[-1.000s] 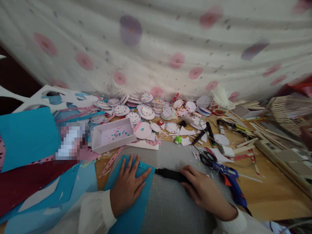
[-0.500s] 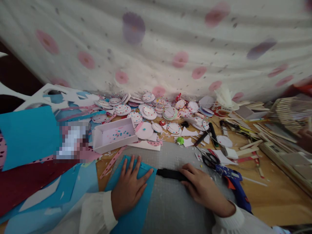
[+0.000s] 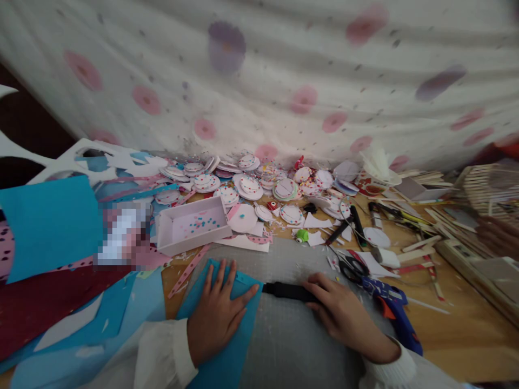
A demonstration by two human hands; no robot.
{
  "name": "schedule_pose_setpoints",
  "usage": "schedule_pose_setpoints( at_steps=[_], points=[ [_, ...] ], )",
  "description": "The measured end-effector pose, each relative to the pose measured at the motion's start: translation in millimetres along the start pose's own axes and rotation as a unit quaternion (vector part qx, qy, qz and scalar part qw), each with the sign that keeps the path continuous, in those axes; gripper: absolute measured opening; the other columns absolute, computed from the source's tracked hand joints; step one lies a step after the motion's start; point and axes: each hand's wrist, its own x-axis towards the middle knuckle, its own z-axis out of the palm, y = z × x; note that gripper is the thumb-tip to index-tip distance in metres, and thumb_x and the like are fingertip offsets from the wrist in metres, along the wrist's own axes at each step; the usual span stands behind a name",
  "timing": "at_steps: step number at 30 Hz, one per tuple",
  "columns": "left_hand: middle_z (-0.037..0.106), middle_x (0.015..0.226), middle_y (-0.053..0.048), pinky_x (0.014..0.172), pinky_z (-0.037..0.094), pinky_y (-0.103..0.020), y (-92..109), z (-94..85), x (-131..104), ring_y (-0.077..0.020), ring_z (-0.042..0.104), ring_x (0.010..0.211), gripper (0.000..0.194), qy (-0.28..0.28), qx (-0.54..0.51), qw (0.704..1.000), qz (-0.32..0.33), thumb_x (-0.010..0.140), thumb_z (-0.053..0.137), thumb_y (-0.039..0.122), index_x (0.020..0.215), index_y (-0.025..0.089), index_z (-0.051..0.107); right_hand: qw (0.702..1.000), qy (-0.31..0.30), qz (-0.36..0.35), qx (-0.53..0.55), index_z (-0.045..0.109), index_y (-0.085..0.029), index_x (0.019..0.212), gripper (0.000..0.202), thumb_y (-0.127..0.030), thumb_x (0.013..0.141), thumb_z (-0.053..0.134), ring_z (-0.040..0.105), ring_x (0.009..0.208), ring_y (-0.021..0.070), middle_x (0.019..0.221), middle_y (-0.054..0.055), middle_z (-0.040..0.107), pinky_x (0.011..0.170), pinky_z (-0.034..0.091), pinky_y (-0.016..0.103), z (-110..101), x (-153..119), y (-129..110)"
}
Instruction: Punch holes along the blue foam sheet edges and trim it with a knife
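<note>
My left hand [image 3: 217,319] lies flat with spread fingers on a blue sheet of craft paper [image 3: 221,362], pressing it against the grey cutting mat [image 3: 295,346]. A slim black craft knife [image 3: 290,292] rests low over the mat, its narrow tip at the right edge of the blue sheet near my left thumb. My right hand [image 3: 344,310] is closed around the knife's rear end. The blade itself is too small to make out.
Behind the mat stands a white box [image 3: 190,224] with small dots inside, beside piled decorated paper discs [image 3: 249,186]. Scissors [image 3: 352,267] and a blue glue gun [image 3: 391,302] lie right of my right hand. Another person's hand [image 3: 498,235] is at the far right.
My hands, the knife and the blue sheet hold nearly the same positions; the whole view has shifted slightly. At the far right, the other person's hand shows more.
</note>
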Motion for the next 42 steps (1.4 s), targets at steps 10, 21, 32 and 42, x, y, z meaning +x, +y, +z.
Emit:
schedule_pose_setpoints(
  at_steps=[10, 21, 32, 42],
  points=[
    [-0.005, 0.158, -0.018, 0.098, 0.030, -0.070, 0, -1.7, 0, -0.0491, 0.019, 0.138, 0.066, -0.009, -0.003, 1.000, 0.005, 0.093, 0.049, 0.023, 0.150, 0.037, 0.018, 1.000, 0.006, -0.002, 0.008, 0.057, -0.016, 0.110, 0.023, -0.017, 0.091, 0.043, 0.060, 0.091, 0.0252, 0.108, 0.014, 0.058, 0.077, 0.051, 0.039, 1, 5, 3],
    [-0.007, 0.159, -0.014, 0.100, 0.029, -0.069, -2, -1.2, 0, -0.0472, 0.017, 0.140, 0.066, -0.001, -0.020, 1.000, 0.004, 0.092, 0.052, 0.022, 0.149, 0.038, 0.022, 1.000, 0.011, -0.011, 0.019, 0.058, -0.016, 0.109, 0.023, -0.017, 0.091, 0.044, 0.060, 0.090, 0.0246, 0.106, 0.014, 0.058, 0.076, 0.050, 0.038, -1, 7, 1],
    [0.032, 0.153, -0.011, 0.109, 0.029, -0.054, -6, -12.3, 2, -0.0307, 0.030, 0.139, 0.058, -0.042, -0.092, 0.989, 0.112, 0.091, 0.047, 0.019, 0.147, 0.021, 0.032, 0.999, 0.009, -0.004, 0.038, 0.055, -0.020, 0.116, 0.027, -0.017, 0.091, 0.046, 0.062, 0.093, 0.0225, 0.109, 0.012, 0.059, 0.077, 0.051, 0.035, 4, -22, -4],
    [0.052, 0.134, -0.016, 0.103, 0.042, -0.053, -2, -16.1, 4, -0.0295, 0.047, 0.124, 0.049, -0.026, -0.135, 0.985, 0.106, 0.088, 0.046, 0.013, 0.137, 0.015, 0.046, 0.999, 0.011, -0.005, 0.035, 0.057, -0.019, 0.113, 0.025, -0.019, 0.091, 0.044, 0.062, 0.091, 0.0232, 0.108, 0.012, 0.060, 0.077, 0.052, 0.036, 6, -11, -6]
  ],
)
